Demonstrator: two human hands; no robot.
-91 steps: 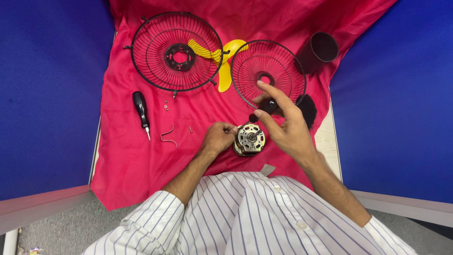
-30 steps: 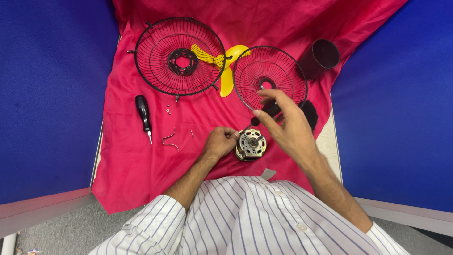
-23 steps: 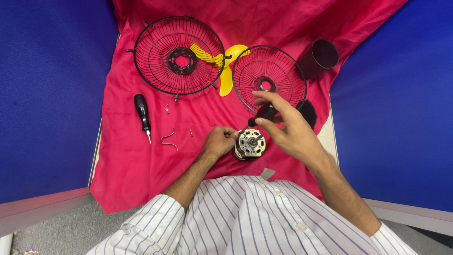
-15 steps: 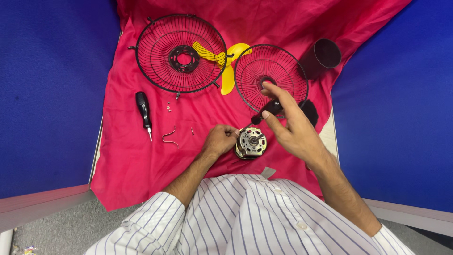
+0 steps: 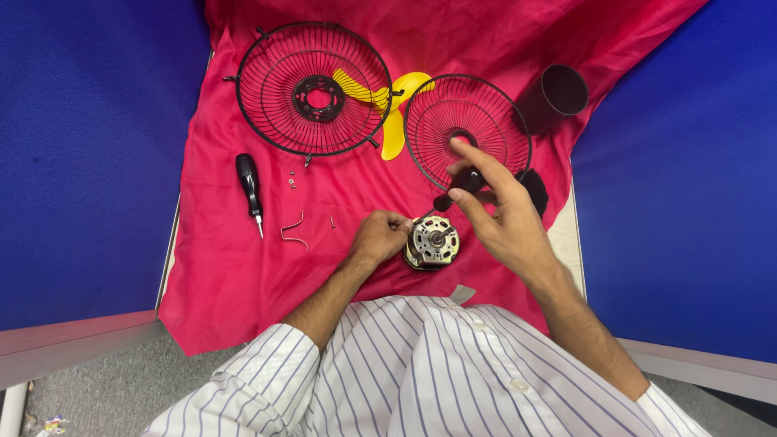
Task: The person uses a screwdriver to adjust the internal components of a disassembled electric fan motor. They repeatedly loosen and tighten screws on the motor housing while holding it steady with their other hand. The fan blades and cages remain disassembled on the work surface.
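A small metal fan motor point(image 5: 434, 241) sits on the red cloth point(image 5: 243, 267) close to my body. My left hand point(image 5: 379, 236) rests against the motor's left side, fingers curled on it. My right hand point(image 5: 494, 212) is raised just above and right of the motor, gripping a black-handled screwdriver point(image 5: 455, 189) whose tip points down toward the motor's top.
Two black wire fan guards point(image 5: 316, 87) point(image 5: 468, 129) lie at the back with a yellow fan blade point(image 5: 394, 105) between them. A black cylinder point(image 5: 558, 93) stands at the back right. A second screwdriver point(image 5: 249, 184), small screws point(image 5: 290, 178) and a wire clip point(image 5: 295, 230) lie left.
My right hand has shifted its fingers on the screwdriver above the motor. My left hand has stayed on the motor. The view shifted slightly.
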